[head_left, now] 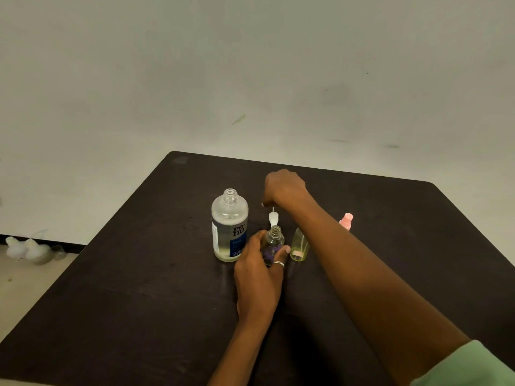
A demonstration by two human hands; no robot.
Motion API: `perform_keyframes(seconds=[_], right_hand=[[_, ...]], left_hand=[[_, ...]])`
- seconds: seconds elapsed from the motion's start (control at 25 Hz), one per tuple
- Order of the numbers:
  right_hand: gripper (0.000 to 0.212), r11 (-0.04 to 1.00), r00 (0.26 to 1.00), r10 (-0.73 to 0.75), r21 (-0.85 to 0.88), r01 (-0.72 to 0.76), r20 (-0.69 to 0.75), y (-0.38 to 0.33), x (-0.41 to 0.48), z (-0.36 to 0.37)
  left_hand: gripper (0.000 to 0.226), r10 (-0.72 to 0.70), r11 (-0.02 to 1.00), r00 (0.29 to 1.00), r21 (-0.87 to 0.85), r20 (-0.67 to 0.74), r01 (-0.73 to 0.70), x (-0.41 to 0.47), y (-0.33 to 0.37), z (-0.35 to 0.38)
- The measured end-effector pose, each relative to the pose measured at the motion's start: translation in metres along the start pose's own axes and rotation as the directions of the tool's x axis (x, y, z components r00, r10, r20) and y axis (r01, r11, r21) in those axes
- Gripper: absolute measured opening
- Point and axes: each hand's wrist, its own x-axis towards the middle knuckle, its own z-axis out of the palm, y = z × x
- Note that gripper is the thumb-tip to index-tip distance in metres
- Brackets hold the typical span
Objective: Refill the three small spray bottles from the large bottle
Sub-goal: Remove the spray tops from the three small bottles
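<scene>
- Dark table (139, 274): all the bottles are bunched together mid-table, so one bump could domino the lot.
- Right hand (284, 188): hovering, curled, just above the white pump, with the forearm stretched over the smaller bottles. Honestly can't tell if the fingers have the pump's tube or are clear of it. Biggest risk imo is dragging that arm back low and sweeping whatever's under it.
- Left hand (259, 271): wrapped around the flowered bottle, ring showing, keeping it upright on the table.
- Large bottle (229, 229): cap off, liquid inside, standing just left of the left hand. It's tall and open, so a knuckle nudge means a spill.
- Yellow-green bottle (299, 245): just right of the flowered one. The arm crowds its top, so I can't say if it's open.
- Flowered bottle (274, 242): neck open, purple bits inside. With a tiny mouth under a wide one, a fast pour will probably overshoot.
- Pink-topped bottle (346, 220): peeking out behind the forearm, top on.
- White pump (273, 218): just behind the flowered bottle's neck, tube pointing up. Looks tippy and could roll away.
</scene>
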Motion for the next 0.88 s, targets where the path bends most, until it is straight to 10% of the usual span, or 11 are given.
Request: perform_keyframes(seconds=[0.88], right_hand=[[0.011, 0.956, 0.957, -0.291, 0.036, 0.291, 0.012, 0.076, -0.092, -0.012]], left_hand=[[0.079, 0.017, 0.978, 0.999, 0.208, -0.046, -0.007, -0.041, 0.018, -0.011]])
